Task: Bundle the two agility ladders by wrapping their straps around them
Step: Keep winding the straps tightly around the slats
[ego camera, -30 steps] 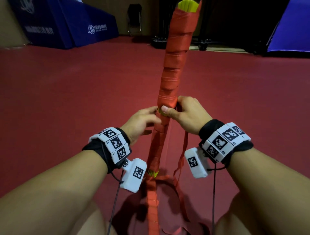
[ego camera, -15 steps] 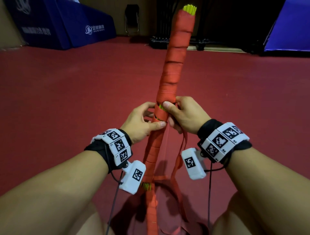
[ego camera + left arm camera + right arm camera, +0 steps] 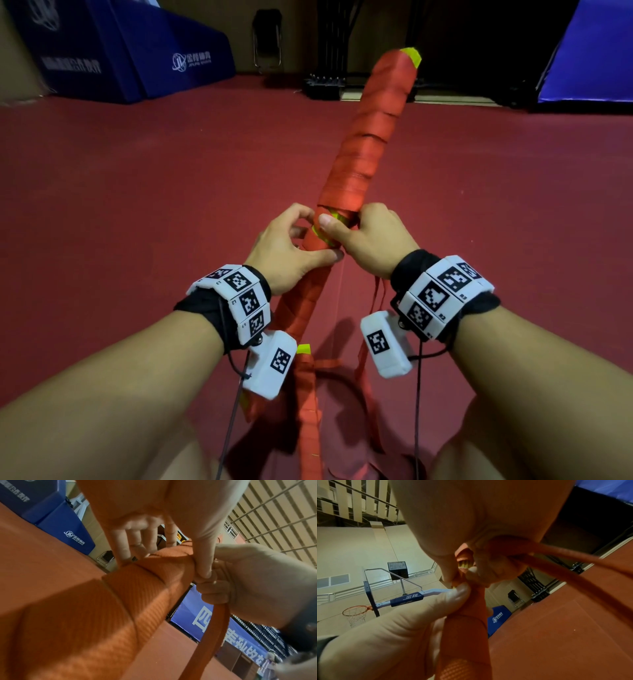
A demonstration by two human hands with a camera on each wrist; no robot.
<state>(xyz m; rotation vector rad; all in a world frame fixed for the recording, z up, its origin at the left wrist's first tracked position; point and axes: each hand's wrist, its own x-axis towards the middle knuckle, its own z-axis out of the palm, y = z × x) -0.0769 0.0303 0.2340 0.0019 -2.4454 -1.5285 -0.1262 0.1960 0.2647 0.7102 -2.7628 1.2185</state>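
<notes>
Tilted further rightward now, the long red strap-wrapped ladder bundle [image 3: 363, 147] is mostly bound; left hand [image 3: 284, 246] and right hand [image 3: 370, 236] grip its unwrapped yellow middle, loose red strap [image 3: 205, 635] remaining.

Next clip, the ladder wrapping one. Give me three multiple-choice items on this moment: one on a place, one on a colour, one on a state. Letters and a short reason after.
1. Where do both hands meet the bundle?
A. at its top tip
B. at the gap in the wrapping near its middle
C. at its bottom end

2. What colour shows in that gap?
A. yellow
B. blue
C. white

3. What is the state of the loose strap?
A. knotted off tight
B. lying flat on the floor, untouched
C. gripped by the right hand, hanging slack below it

Answers: B, A, C.
B: the left hand and right hand both sit on the bundle where the red wrapping breaks.
A: yellow rungs peek out between the red turns.
C: the strap runs out of the right fist and droops away.
</notes>
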